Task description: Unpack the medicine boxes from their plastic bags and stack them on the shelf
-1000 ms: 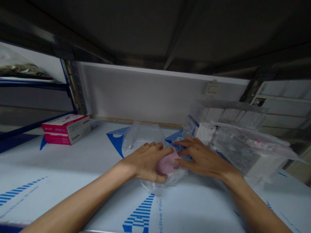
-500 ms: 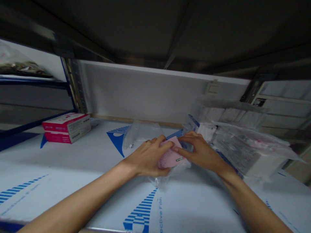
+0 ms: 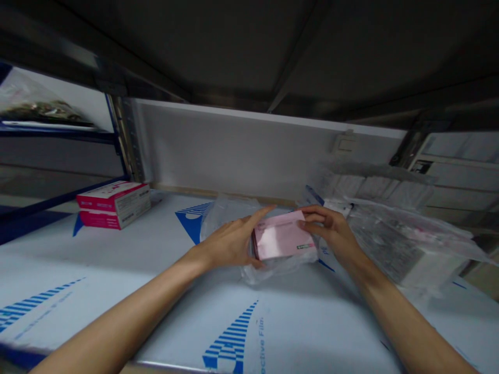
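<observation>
A small pale pink box (image 3: 284,241) in a clear plastic bag (image 3: 268,267) is held up just above the white shelf surface (image 3: 163,291). My left hand (image 3: 230,241) grips its left end, thumb under and fingers stretched along the back. My right hand (image 3: 331,228) pinches its upper right corner. The bag's loose plastic hangs below the box.
Two stacked pink-and-white boxes (image 3: 115,203) lie at the back left. A pile of bagged white boxes (image 3: 393,239) fills the right side. An empty clear bag (image 3: 226,210) lies behind my hands. A white back panel (image 3: 234,150) and a dark shelf overhead (image 3: 249,47) close the space.
The pink box was pressed flat on the shelf under both hands; both hands have lifted it and turned its face toward me.
</observation>
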Demonstrator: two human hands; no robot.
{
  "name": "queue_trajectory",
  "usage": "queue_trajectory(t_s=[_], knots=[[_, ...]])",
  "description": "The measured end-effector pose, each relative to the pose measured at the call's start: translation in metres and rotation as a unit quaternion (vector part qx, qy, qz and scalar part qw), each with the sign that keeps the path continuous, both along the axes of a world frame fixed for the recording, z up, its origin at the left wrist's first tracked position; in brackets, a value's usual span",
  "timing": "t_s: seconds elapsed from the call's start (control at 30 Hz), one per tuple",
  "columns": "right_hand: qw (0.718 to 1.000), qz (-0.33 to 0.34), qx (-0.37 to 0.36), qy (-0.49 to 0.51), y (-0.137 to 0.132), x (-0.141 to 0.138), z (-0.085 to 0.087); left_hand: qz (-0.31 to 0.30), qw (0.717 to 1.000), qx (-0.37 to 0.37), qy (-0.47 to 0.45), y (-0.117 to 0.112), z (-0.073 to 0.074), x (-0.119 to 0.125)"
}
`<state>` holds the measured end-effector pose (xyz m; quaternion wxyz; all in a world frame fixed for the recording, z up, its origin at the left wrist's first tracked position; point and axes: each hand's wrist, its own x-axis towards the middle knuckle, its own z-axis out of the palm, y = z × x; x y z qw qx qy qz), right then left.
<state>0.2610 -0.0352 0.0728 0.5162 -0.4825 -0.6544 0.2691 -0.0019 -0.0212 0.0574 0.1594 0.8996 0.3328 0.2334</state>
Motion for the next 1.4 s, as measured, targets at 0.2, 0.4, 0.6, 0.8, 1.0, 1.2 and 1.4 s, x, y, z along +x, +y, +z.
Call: queue_trajectory(t_s=[0.2,0.4,0.6,0.8,1.0,1.2,1.4], knots=[[0.995,0.004,0.061,0.078,0.010,0.011,-0.004,-0.019,0.952,-0.077,-0.295,0.015,-0.010,0.009],[0.982,-0.015,0.190,0.020,-0.002,-0.003,-0.002,-0.068,0.903,-0.109,-0.410,0.024,-0.006,0.012],[0.984,0.166,0.061,0.034,-0.019,-0.041,0.017,-0.050,0.886,-0.104,-0.449,0.029,0.022,-0.011],[0.941,0.328,-0.065,0.039,-0.002,-0.081,0.029,0.007,0.897,-0.182,-0.402,0.036,0.024,-0.062],[0.944,0.320,-0.064,-0.036,0.029,-0.149,0.024,0.129,0.913,-0.111,-0.370,0.049,-0.005,-0.116],[0.957,0.265,0.024,-0.118,0.050,-0.234,0.027,0.312,0.854,0.078,-0.409,0.053,0.001,-0.188],[0.962,0.169,0.113,-0.184,0.072,-0.316,0.037,0.492,0.748,0.333,-0.297,0.049,-0.021,-0.285]])
